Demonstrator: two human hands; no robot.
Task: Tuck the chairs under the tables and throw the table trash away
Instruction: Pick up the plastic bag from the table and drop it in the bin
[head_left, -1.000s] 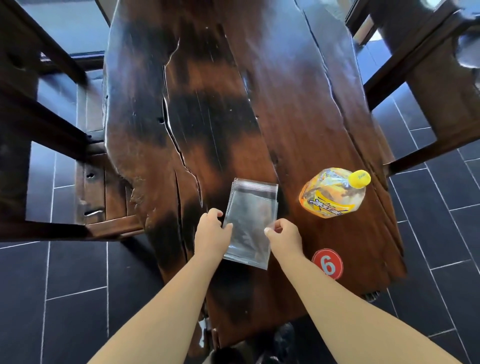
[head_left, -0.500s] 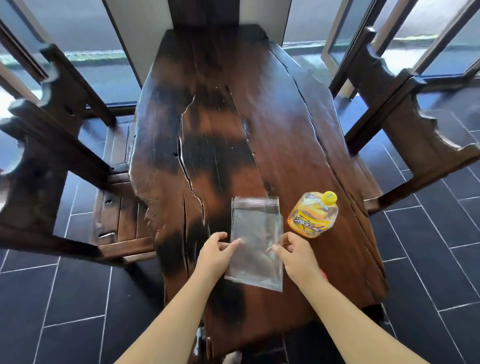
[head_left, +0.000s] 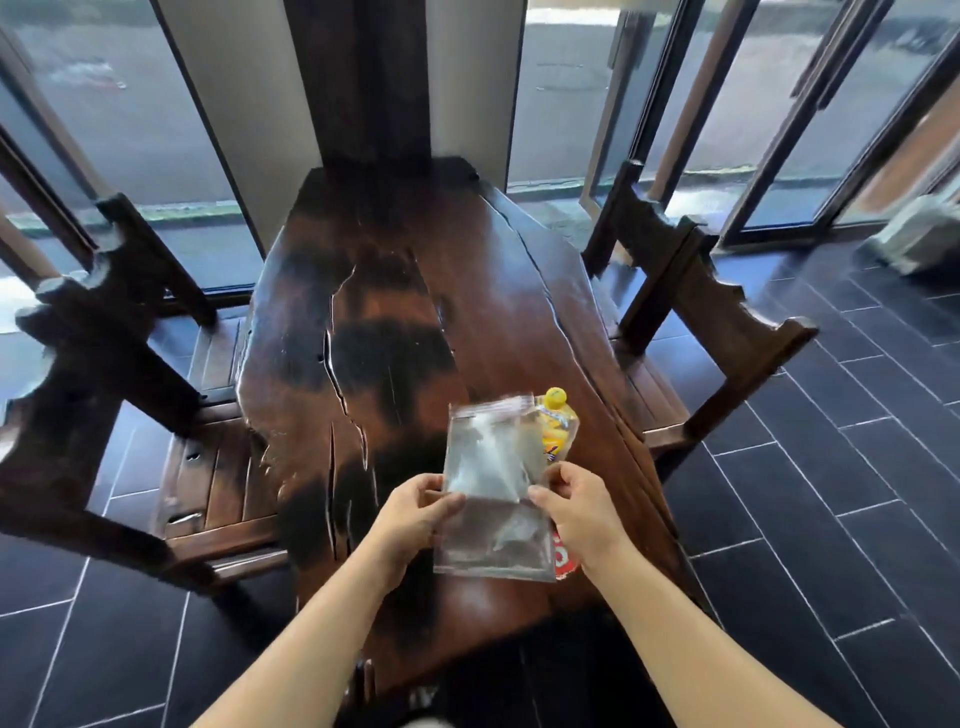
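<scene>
A clear plastic bag is lifted off the dark wooden table, near its front end. My left hand pinches the bag's left edge and my right hand pinches its right edge. Behind the bag, a yellow drink bottle with a yellow cap lies on the table, partly hidden. A dark wooden chair stands at the table's right side, its seat partly under the top. Another dark chair stands at the left side.
A red round number sticker shows under the bag's right corner. Glass walls and a dark post stand behind the table's far end. The floor is dark tile. A grey bundle lies on the floor at far right.
Both hands have raised the plastic bag off the table top and tilted it up. The view has pulled back and lifted, showing both chairs and the windows.
</scene>
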